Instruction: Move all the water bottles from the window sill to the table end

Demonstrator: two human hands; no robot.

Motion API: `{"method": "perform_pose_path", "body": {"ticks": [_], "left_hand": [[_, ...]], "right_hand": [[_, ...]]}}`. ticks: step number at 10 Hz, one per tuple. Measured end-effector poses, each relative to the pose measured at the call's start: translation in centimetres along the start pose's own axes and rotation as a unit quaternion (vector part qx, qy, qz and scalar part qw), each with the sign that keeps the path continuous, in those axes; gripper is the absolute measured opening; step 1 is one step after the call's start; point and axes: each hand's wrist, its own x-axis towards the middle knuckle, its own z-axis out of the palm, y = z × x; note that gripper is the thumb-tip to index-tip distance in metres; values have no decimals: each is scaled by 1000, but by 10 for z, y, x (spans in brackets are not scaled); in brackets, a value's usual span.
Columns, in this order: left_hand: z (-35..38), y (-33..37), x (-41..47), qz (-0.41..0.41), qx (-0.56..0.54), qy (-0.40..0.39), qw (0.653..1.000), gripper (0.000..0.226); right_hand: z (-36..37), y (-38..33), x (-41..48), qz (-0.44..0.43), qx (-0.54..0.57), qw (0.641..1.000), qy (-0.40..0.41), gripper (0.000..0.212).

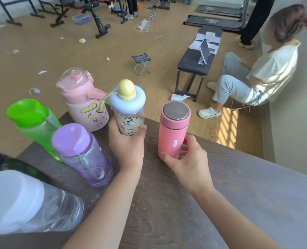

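Observation:
Several bottles stand at the end of the dark wooden table point(176, 203). My left hand point(126, 146) grips a clear bottle with a blue lid and yellow knob point(127, 108). Around the lower part of a pink flask with a steel cap point(173, 128) my right hand point(186, 159) is wrapped. To the left stand a big pink jug point(82, 103), a green bottle point(34, 123) and a purple bottle point(81, 155). A clear bottle with a white lid point(32, 203) fills the near left corner. The window sill is out of view.
Beyond the table edge lies a wooden floor with scraps of paper, a small folding stool point(141, 63) and a black bench point(197, 58) holding a tablet. A person in a white shirt point(256, 78) sits at the right by the wall. Gym equipment stands at the back.

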Motion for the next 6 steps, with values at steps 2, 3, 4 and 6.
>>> {"method": "perform_pose_path", "body": {"ticks": [2, 3, 4, 6], "left_hand": [[0, -2, 3, 1, 7, -11, 1000, 63], [-3, -3, 2, 11, 8, -20, 1000, 62], [-6, -5, 1, 7, 24, -40, 999, 68], [-15, -19, -18, -11, 103, -88, 991, 92]], "right_hand": [[1, 2, -1, 10, 2, 1000, -2, 53], [0, 2, -2, 13, 11, 1000, -8, 56], [-4, 2, -3, 16, 28, 999, -21, 56], [-6, 11, -11, -1, -40, 999, -31, 53]]}}
